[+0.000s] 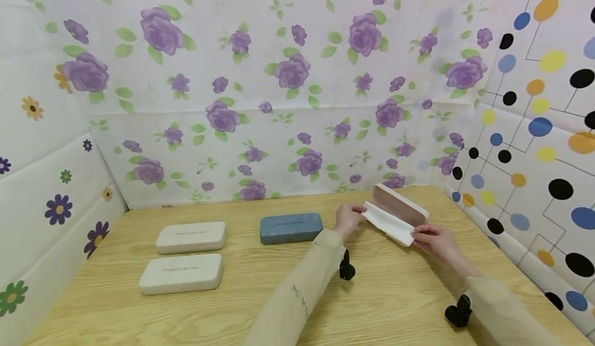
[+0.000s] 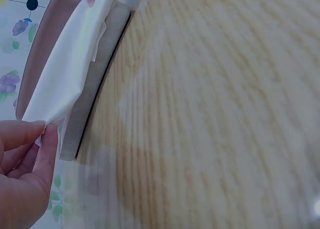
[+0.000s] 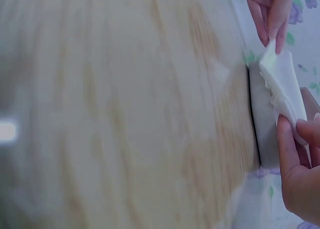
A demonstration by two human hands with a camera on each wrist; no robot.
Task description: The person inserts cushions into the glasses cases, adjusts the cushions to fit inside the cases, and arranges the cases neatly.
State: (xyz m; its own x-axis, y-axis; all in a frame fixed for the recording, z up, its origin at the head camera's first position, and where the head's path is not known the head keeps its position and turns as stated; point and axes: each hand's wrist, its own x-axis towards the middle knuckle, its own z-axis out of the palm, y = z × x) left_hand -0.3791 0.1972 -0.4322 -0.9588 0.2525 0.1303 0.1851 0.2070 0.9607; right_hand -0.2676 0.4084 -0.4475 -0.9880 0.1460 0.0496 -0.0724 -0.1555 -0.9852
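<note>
A white folded cloth (image 1: 388,224) is stretched between both hands over an open glasses case (image 1: 401,205) at the table's right rear. My left hand (image 1: 348,220) pinches the cloth's left end between thumb and fingers, while my right hand (image 1: 437,239) pinches the other end. The raised lid has a brownish-pink lining. In the left wrist view the cloth (image 2: 67,64) covers most of the case's bottom half, whose pale outer wall (image 2: 85,120) faces me. The right wrist view shows the cloth's uneven layered edge. Whatever lies beneath it inside the case is hidden.
A blue glasses case (image 1: 291,229) lies closed left of my left hand. Two closed off-white cases, a rear one (image 1: 191,238) and a front one (image 1: 182,274), lie on the left of the wooden table (image 1: 204,317). Patterned cloth walls (image 1: 297,129) stand behind and at both sides.
</note>
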